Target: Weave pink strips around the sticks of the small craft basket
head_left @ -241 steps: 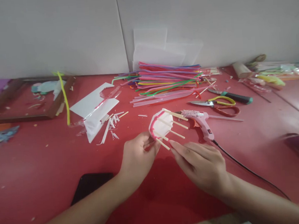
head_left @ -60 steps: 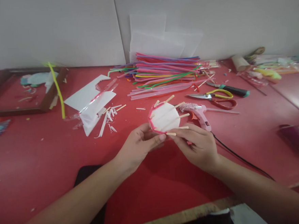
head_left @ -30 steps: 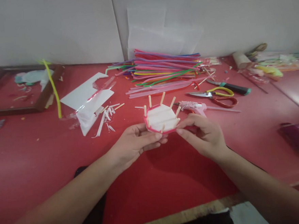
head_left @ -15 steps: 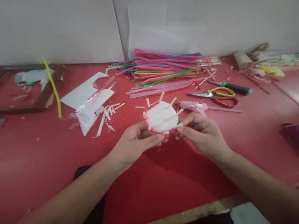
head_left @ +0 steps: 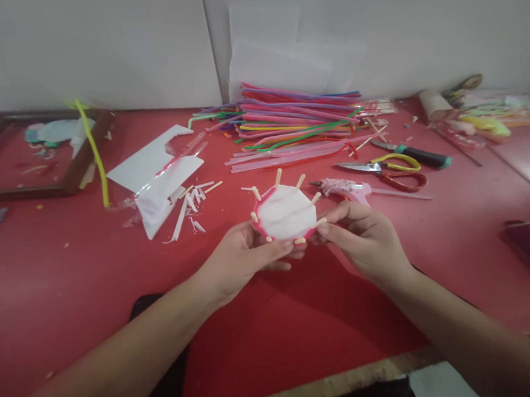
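While our left hand (head_left: 239, 256) and right hand (head_left: 366, 238) grasp the white disc (head_left: 288, 214) above the red counter (head_left: 301, 323), we see 8 pale sticks (head_left: 300, 181) splayed around its pink edging (head_left: 268, 196). Our right hand partly hides the pink glue gun (head_left: 346, 188); scissors (head_left: 376, 166) lie beyond. We hold the disc facing us more fully than 8 seconds ago.

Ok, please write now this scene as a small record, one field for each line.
Surface: red table
Held: white many-sided piece with pink border, pale sticks around its edge
Left hand: holds the near left edge
Right hand: thumb and finger at right edge, by one stick
Behind: bundle of coloured stems
To the right: pink glue gun, scissors, black-handled tool
To the left: white paper, cut strips, brown tray
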Action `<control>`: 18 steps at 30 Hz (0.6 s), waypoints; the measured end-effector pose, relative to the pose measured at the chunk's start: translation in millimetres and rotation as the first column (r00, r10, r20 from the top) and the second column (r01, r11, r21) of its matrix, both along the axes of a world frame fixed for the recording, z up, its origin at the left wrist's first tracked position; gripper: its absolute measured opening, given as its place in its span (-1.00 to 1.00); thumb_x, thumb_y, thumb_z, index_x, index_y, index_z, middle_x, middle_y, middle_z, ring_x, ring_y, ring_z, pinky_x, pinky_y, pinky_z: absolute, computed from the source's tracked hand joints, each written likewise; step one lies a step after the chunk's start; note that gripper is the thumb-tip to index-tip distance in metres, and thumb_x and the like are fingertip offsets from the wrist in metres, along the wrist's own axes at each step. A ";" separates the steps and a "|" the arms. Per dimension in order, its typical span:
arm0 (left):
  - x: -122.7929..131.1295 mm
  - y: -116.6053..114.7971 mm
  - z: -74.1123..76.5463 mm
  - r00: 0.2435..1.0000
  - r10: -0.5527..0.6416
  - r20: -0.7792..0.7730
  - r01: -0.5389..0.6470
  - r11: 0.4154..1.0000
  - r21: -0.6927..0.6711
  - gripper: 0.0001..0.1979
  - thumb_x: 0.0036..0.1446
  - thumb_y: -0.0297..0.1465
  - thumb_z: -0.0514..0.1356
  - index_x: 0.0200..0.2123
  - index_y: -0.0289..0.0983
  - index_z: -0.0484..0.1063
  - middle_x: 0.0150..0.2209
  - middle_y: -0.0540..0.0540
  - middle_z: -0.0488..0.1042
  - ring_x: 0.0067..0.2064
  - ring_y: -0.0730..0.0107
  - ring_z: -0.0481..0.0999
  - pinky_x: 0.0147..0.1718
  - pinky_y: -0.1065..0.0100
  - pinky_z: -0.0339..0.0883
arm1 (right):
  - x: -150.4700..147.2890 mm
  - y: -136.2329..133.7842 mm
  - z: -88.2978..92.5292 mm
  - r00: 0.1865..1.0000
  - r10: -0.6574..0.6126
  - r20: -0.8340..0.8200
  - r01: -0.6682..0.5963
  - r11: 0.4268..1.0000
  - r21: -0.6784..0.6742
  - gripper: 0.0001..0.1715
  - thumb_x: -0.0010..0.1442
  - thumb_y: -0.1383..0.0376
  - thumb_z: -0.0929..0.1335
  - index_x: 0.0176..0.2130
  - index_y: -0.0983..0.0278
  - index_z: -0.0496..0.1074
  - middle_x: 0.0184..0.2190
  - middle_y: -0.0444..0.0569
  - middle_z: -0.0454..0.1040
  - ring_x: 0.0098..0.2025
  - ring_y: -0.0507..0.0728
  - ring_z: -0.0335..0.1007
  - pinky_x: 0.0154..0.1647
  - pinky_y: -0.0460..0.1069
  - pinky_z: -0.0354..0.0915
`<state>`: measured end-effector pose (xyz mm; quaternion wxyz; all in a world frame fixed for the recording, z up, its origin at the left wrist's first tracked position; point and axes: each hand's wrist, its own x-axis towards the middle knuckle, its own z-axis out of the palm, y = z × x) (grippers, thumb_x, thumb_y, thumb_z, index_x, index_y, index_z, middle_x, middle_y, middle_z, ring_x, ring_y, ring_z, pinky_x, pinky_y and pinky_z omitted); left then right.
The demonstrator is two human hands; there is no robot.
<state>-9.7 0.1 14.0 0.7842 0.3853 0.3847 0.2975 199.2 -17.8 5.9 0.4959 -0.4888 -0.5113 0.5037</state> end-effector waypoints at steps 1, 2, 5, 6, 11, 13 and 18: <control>0.8 0.2 0.6 1.000 0.017 0.004 -0.017 1.000 -0.016 -0.80 0.03 -0.35 0.41 -0.23 -0.26 0.63 -0.24 -0.14 0.69 -0.19 0.28 0.67 -0.30 0.46 0.54 | 0.4 0.2 -0.8 1.000 -0.002 0.025 0.001 1.000 0.012 -0.90 0.14 0.27 0.47 -0.37 0.21 0.48 -0.47 -0.14 0.56 -0.43 0.04 0.51 -0.36 -0.04 0.47; 1.8 0.5 1.0 0.999 0.042 0.005 -0.042 0.999 -0.030 -0.81 0.02 -0.36 0.41 -0.25 -0.26 0.63 -0.25 -0.13 0.69 -0.20 0.29 0.67 -0.30 0.47 0.54 | 0.8 0.5 -1.2 0.997 -0.015 0.072 0.012 0.999 0.048 -0.91 0.15 0.25 0.46 -0.35 0.20 0.48 -0.44 -0.13 0.54 -0.39 0.05 0.50 -0.32 -0.02 0.46; 4.5 2.1 0.3 0.990 0.144 0.003 -0.144 0.987 -0.067 -0.86 0.01 -0.39 0.42 -0.31 -0.28 0.63 -0.33 -0.09 0.69 -0.26 0.34 0.68 -0.32 0.50 0.53 | 1.6 1.9 -0.1 0.929 -0.151 0.339 0.049 0.956 0.290 -0.94 0.17 0.27 0.44 -0.34 0.20 0.49 -0.34 -0.07 0.47 -0.23 0.10 0.45 -0.18 0.06 0.42; 5.1 2.8 -0.6 0.984 0.180 0.001 -0.180 0.980 -0.081 -0.88 0.00 -0.40 0.42 -0.33 -0.29 0.63 -0.35 -0.08 0.69 -0.27 0.35 0.68 -0.32 0.51 0.53 | 1.6 2.2 0.6 0.872 -0.211 0.442 0.030 0.924 0.382 -0.96 0.17 0.29 0.43 -0.34 0.20 0.49 -0.31 -0.05 0.45 -0.19 0.12 0.43 -0.14 0.08 0.39; 6.6 3.9 -6.6 0.952 0.302 -0.060 -0.306 0.948 -0.089 -0.90 0.00 -0.44 0.41 -0.35 -0.31 0.61 -0.33 -0.06 0.68 -0.26 0.35 0.67 -0.28 0.48 0.53 | -3.4 -0.7 -0.4 0.595 -0.327 0.735 -0.223 0.811 0.541 -0.92 0.20 0.39 0.38 -0.31 0.22 0.50 -0.32 -0.03 0.54 -0.22 0.18 0.42 -0.11 0.17 0.29; 8.0 2.7 -7.7 0.953 0.292 -0.084 -0.297 0.954 -0.053 -0.86 0.02 -0.40 0.40 -0.32 -0.30 0.59 -0.29 -0.07 0.69 -0.22 0.33 0.67 -0.21 0.42 0.54 | -7.6 -3.6 -2.4 0.601 -0.290 0.745 -0.282 0.795 0.537 -0.89 0.23 0.41 0.36 -0.23 0.24 0.49 -0.31 -0.03 0.57 -0.23 0.16 0.45 -0.13 0.13 0.33; 12.7 -3.1 -6.1 0.952 0.239 -0.191 -0.218 0.968 0.125 -0.79 0.07 -0.35 0.37 -0.20 -0.27 0.57 -0.15 -0.11 0.67 -0.07 0.21 0.62 -0.02 0.24 0.47 | -17.6 -9.7 -3.9 0.683 -0.202 0.702 -0.271 0.822 0.501 -0.89 0.29 0.39 0.34 -0.17 0.26 0.46 -0.27 -0.01 0.58 -0.18 0.11 0.51 -0.14 0.00 0.42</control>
